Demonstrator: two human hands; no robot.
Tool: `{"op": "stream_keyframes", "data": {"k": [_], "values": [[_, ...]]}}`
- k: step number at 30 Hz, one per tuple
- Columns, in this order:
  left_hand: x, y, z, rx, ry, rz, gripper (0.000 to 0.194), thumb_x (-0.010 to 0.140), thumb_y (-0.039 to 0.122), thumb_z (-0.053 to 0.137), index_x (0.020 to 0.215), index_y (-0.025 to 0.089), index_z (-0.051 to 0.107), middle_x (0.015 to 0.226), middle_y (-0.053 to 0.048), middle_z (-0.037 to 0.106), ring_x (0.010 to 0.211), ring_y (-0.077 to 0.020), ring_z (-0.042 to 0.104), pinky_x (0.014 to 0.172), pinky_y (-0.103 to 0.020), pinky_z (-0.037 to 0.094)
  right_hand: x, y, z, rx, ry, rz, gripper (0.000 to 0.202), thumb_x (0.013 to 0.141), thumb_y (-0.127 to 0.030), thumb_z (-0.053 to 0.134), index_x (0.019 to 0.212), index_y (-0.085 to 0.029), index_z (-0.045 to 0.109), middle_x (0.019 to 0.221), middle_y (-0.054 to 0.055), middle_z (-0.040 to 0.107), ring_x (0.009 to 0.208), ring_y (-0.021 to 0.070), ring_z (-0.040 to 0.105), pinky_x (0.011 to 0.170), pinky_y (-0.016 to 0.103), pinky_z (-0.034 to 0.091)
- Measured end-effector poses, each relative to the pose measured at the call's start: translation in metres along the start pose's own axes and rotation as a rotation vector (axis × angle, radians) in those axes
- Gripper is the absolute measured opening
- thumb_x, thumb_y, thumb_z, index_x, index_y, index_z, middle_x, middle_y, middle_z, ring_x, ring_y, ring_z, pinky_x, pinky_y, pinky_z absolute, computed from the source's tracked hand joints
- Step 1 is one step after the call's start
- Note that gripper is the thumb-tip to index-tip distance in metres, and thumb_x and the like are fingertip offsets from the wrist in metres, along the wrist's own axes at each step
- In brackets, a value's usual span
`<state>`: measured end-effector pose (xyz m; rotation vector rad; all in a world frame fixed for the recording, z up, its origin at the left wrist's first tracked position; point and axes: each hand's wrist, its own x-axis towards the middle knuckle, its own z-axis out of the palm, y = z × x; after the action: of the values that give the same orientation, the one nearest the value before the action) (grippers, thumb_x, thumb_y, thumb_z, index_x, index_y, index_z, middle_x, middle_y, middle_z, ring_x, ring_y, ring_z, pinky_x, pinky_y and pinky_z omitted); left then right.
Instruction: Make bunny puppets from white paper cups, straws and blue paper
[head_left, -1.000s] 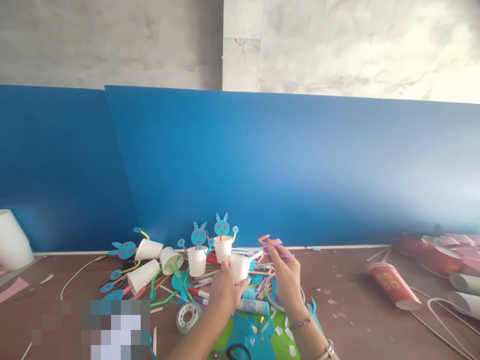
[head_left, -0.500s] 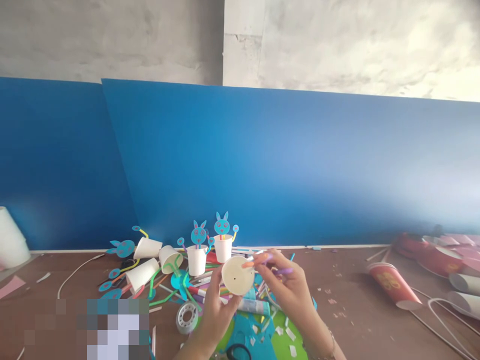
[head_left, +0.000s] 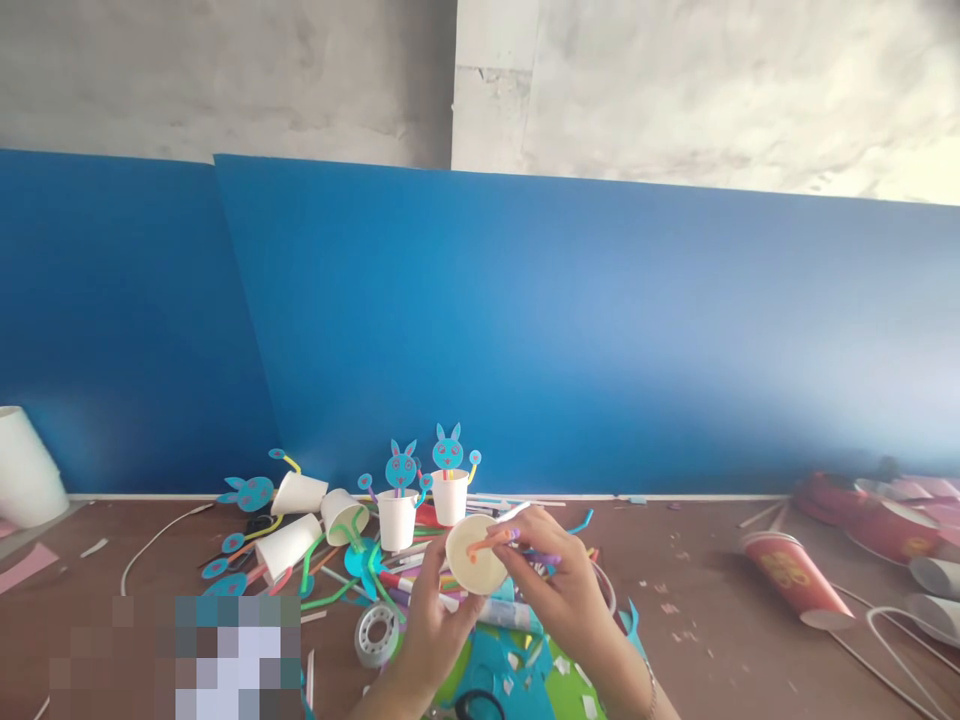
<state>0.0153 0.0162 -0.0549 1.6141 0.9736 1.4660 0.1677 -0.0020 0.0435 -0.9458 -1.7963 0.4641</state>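
My left hand (head_left: pixel 439 620) is closed around a white paper cup (head_left: pixel 466 570), its mouth tilted toward me. My right hand (head_left: pixel 559 570) pinches bendy straws; an orange straw (head_left: pixel 491 543) reaches into the cup, and purple shows at my fingers. The straw's end lies near the middle of the cup's bottom. Just behind stand two white cups, a nearer one (head_left: pixel 396 522) and a farther one (head_left: pixel 449 498), each with a blue rabbit head on straws. Further cups (head_left: pixel 289 545) with blue paper pieces and straws lie on their sides to the left.
A tape roll (head_left: pixel 376 635) lies left of my wrist. Blue paper scraps (head_left: pixel 491 670) and a dark scissors handle (head_left: pixel 480 703) lie below my hands. A red cup (head_left: pixel 796 580) rests on its side at right. A blue panel (head_left: pixel 562 330) backs the brown table (head_left: pixel 697 640).
My right hand has brought the orange straw further into the cup, its end now over the cup's bottom. The left hand still holds the cup.
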Motion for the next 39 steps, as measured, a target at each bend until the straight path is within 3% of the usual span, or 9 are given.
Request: {"op": "stream_keyframes", "data": {"k": [10,15,19,21,23,25,30,34,39], "values": [[0.0,-0.001,0.0,-0.022,0.014,-0.015,0.044,0.081,0.035,0.067,0.121,0.024,0.053,0.118,-0.008,0.062,0.108,-0.0268,0.058,0.088,-0.037,0.048,0.002,-0.001,-0.004,-0.063,-0.014,-0.037,0.016,0.093,-0.023,0.052,0.093,-0.024,0.067,0.082,0.004,0.066,0.08,0.0198,0.056,0.069,0.032,0.046],[-0.001,-0.001,0.0,-0.011,-0.009,-0.008,0.045,0.083,0.036,0.064,0.123,0.023,0.049,0.121,-0.009,0.06,0.113,-0.027,0.056,0.092,-0.038,0.046,0.002,0.003,0.003,-0.17,-0.055,-0.071,0.013,0.09,-0.02,0.054,0.088,-0.023,0.066,0.08,0.005,0.065,0.081,0.0215,0.054,0.07,0.035,0.048],[0.0,-0.001,0.001,-0.038,-0.025,-0.006,0.046,0.084,0.036,0.063,0.125,0.023,0.047,0.123,-0.009,0.059,0.114,-0.027,0.056,0.095,-0.04,0.045,0.002,0.005,0.008,-0.287,-0.059,-0.043,0.014,0.086,-0.015,0.056,0.082,-0.024,0.067,0.104,0.008,0.062,0.101,0.0261,0.053,0.085,0.043,0.047],[0.001,-0.001,0.002,-0.05,-0.017,-0.017,0.046,0.084,0.035,0.062,0.126,0.023,0.046,0.123,-0.01,0.059,0.113,-0.0276,0.057,0.094,-0.04,0.046,0.001,0.003,0.005,-0.308,-0.041,0.022,0.018,0.082,-0.016,0.059,0.094,-0.026,0.067,0.114,0.008,0.057,0.11,0.0278,0.051,0.089,0.044,0.048],[0.002,-0.002,0.002,-0.034,0.006,-0.019,0.047,0.084,0.033,0.061,0.127,0.023,0.045,0.126,-0.011,0.058,0.115,-0.0284,0.056,0.095,-0.041,0.046,0.0,-0.001,0.001,-0.324,-0.016,0.063,0.035,0.078,-0.017,0.062,0.112,-0.029,0.062,0.123,0.009,0.052,0.117,0.0292,0.048,0.091,0.044,0.048],[0.001,-0.005,0.002,0.009,0.033,-0.007,0.048,0.083,0.029,0.06,0.128,0.022,0.044,0.129,-0.012,0.055,0.118,-0.0288,0.054,0.097,-0.042,0.044,-0.001,-0.005,-0.002,-0.359,-0.011,0.066,0.041,0.078,-0.018,0.062,0.116,-0.032,0.06,0.133,0.008,0.047,0.125,0.0319,0.042,0.094,0.047,0.047],[-0.001,-0.012,0.003,0.101,0.065,0.018,0.048,0.083,0.019,0.058,0.128,0.024,0.042,0.13,-0.011,0.053,0.119,-0.0267,0.052,0.099,-0.042,0.042,-0.003,-0.005,0.004,-0.475,-0.093,0.025,0.019,0.083,-0.023,0.061,0.095,-0.035,0.071,0.153,-0.001,0.029,0.139,0.0407,0.019,0.101,0.064,0.032],[-0.002,-0.01,0.005,0.115,0.047,0.042,0.048,0.082,0.015,0.057,0.127,0.024,0.042,0.128,-0.011,0.053,0.117,-0.0261,0.054,0.097,-0.041,0.043,-0.004,0.006,0.016,-0.495,-0.056,0.043,0.017,0.088,-0.028,0.057,0.088,-0.032,0.073,0.157,0.0,0.02,0.14,0.0436,0.017,0.098,0.068,0.03],[-0.002,-0.005,0.006,0.137,0.037,0.075,0.047,0.08,0.011,0.056,0.124,0.024,0.043,0.126,-0.01,0.053,0.116,-0.0267,0.053,0.096,-0.042,0.044,-0.003,0.01,0.018,-0.5,-0.092,0.053,0.02,0.089,-0.024,0.052,0.084,-0.027,0.071,0.157,0.004,0.024,0.142,0.0396,0.015,0.099,0.067,0.029]]}}
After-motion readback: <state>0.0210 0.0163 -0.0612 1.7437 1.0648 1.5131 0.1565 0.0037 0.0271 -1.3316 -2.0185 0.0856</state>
